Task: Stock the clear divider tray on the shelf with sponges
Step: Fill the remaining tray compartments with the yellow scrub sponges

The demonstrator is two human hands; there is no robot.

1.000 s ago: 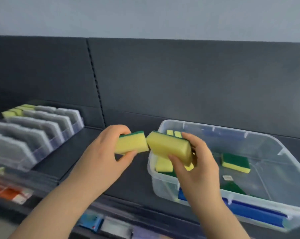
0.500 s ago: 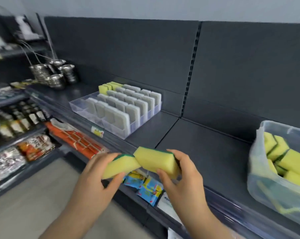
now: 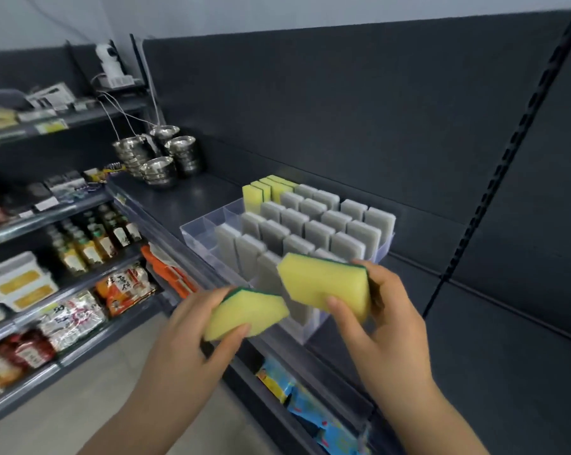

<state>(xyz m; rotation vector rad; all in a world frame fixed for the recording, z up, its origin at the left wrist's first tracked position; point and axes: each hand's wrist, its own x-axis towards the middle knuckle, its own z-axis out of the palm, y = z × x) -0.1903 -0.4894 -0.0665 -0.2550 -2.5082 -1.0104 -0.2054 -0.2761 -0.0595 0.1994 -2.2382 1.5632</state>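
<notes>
My left hand point(image 3: 192, 326) grips a yellow sponge with a green scouring side point(image 3: 244, 311). A second yellow-and-green sponge point(image 3: 323, 280) is held in my right hand point(image 3: 386, 323), slightly higher and to the right. Both sponges hover just in front of the clear divider tray point(image 3: 200, 229) on the dark shelf. The tray holds rows of grey sponges point(image 3: 310, 229) standing on edge. A few yellow sponges point(image 3: 261, 192) stand in its far left lane, whose near part shows bare plastic.
Stacked steel bowls point(image 3: 161, 159) sit on the shelf point(image 3: 185, 201) left of the tray. Lower shelves at left hold bottles point(image 3: 93, 238) and packaged goods point(image 3: 123, 287). Blue packets point(image 3: 297, 389) lie on the shelf under the tray. The dark back panel rises behind.
My view has swung left, away from the clear bin of sponges, which is out of sight. The divider tray is much closer, and both hands carried their sponges toward it.
</notes>
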